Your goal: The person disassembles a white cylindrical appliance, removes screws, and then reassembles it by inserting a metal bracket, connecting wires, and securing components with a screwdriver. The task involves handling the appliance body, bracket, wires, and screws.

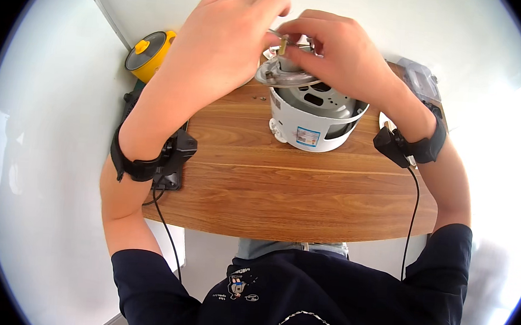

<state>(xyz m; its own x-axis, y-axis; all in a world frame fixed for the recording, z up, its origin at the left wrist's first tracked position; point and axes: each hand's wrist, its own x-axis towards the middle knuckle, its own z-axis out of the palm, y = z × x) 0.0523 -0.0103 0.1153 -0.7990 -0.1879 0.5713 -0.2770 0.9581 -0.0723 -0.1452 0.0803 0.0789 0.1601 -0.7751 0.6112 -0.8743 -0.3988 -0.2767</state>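
A white round appliance body (287, 125), apparently a rice cooker shell, stands with its open top facing up and a grey metal inner part (337, 107) with cut-outs inside. Above its far left rim a round silvery metal plate (287, 78) is raised, with small fittings on its upper side. My left hand (233, 37) reaches in from the left, thumb and fingers pinched at a small yellowish piece (283, 46) over the plate. From the right, my right hand (340, 53) closes its thumb and fingers around fittings on the plate; its fingers partly hide them.
A yellow pot with a dark lid (147, 52) stands at the far left. At the far right lies a clear plastic container (420, 80). Black cabled devices are strapped to both wrists. Beneath everything is a wooden table (259, 186), with a wall behind it.
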